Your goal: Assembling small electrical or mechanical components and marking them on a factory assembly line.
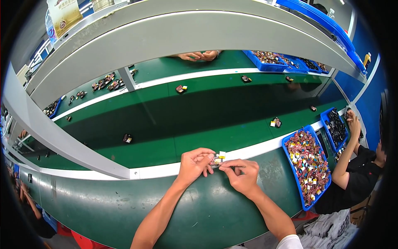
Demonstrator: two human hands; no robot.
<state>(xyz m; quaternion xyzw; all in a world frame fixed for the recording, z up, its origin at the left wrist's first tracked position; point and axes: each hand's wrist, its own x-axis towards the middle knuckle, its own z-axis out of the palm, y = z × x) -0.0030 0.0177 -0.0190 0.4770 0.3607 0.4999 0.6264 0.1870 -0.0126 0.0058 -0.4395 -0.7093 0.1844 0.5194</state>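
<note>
Over the rail (157, 172): a tagged part (216, 160) is held.
Left hand (195, 164): pinched on the part from 9 o'clock.
Right hand (243, 175): clasped on the part from 4 o'clock.
Tray (294, 173): set on the counter (207, 207), at the part's 3 o'clock.

Printed characters run across the upper part of the cream and golden-brown package (68, 12) at the upper left, above a small round dark emblem. The clear bottle (50, 29) beside it carries a blue-and-purple label, its print too small to read. On the held part (216, 161) is a yellow-and-white tag (222, 155), with nothing legible on it. Similar tags show on many pieces in the large blue tray (285, 145), equally unreadable at this size.
</note>
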